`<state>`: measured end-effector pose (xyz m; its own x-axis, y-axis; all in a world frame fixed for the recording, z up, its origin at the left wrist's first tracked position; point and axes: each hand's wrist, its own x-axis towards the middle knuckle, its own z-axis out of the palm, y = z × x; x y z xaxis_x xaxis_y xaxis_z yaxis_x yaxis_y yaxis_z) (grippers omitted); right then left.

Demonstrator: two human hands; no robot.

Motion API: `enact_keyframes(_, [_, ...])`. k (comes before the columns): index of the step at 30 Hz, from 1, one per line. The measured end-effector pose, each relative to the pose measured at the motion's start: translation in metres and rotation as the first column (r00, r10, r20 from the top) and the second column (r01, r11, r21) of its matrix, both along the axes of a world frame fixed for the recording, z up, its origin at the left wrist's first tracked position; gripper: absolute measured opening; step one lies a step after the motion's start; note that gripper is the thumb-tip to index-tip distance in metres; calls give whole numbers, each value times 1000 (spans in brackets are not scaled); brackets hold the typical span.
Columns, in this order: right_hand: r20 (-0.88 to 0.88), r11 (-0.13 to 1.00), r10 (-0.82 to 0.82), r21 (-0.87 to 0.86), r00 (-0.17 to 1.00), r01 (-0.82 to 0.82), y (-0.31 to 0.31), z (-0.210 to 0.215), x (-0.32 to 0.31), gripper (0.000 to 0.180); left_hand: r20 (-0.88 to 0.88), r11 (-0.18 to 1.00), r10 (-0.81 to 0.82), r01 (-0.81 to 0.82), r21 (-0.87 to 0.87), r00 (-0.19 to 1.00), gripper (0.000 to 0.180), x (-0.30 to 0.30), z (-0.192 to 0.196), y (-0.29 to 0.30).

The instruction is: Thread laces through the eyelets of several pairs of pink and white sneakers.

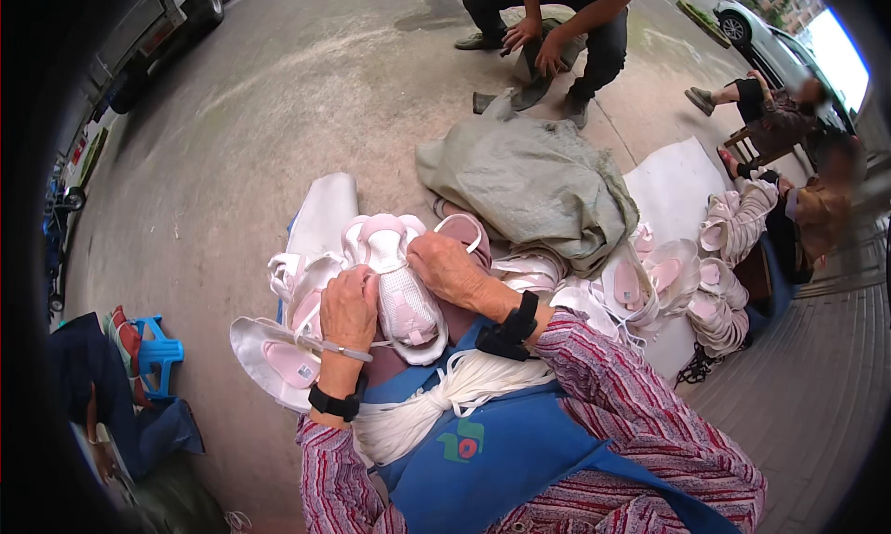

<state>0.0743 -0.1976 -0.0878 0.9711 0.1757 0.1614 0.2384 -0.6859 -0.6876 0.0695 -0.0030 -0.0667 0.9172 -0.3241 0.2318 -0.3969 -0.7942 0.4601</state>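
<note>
A white and pale-pink sneaker lies across my lap between my two hands. My left hand is at its left side, fingers curled and pressed together; what they pinch is hidden. On the other side, my right hand has its fingers closed, and a white shoelace loops up beside them. A thick bundle of white laces, tied in the middle, rests on my blue apron. More pink and white sneakers sit against my left side.
Several sneakers are piled to the right, with stacked ones beyond. A grey-green sack lies ahead on the ground. A person bends over at the far side; others sit at right. A blue stool stands left.
</note>
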Motion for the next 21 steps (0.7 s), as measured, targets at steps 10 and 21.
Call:
enact_keyframes(10, [40,986,-26,-164,999,33,8,26,-28,31,-116,950,-1,37,310,993,26,4,5,-15])
enact_keyframes(21, [120,966,25,-258,992,7,16,4,-25,20,-123,994,-11,25,109,992,25,-8,6,-15])
